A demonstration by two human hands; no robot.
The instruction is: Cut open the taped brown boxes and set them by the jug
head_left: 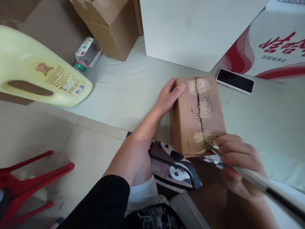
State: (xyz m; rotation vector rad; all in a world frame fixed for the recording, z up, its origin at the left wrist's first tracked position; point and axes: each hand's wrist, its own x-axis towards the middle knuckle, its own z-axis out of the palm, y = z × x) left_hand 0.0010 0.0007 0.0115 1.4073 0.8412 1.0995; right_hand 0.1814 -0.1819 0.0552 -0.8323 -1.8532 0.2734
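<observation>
A brown cardboard box point(188, 121) stands tilted near the edge of the pale green surface. Down its top face runs a dark seam with black marks and rough, pale torn patches on both sides. Gripping the box's far left edge, my left hand point(169, 97) has its thumb on top and its fingers down the side. My right hand point(238, 159) is closed around a long slim tool point(252, 176) with a light shaft and a dark band. The tool's narrow, dark tip touches or nearly touches the seam's near end; its exact kind is unclear.
A white phone point(235, 81) lies right of the box. Behind stand a white carton point(190, 31), a red-and-white carton point(269, 47) and another cardboard box point(119, 35). Leftward are a clear bottle point(87, 52), a yellow jug point(47, 70) and red stool legs point(35, 178).
</observation>
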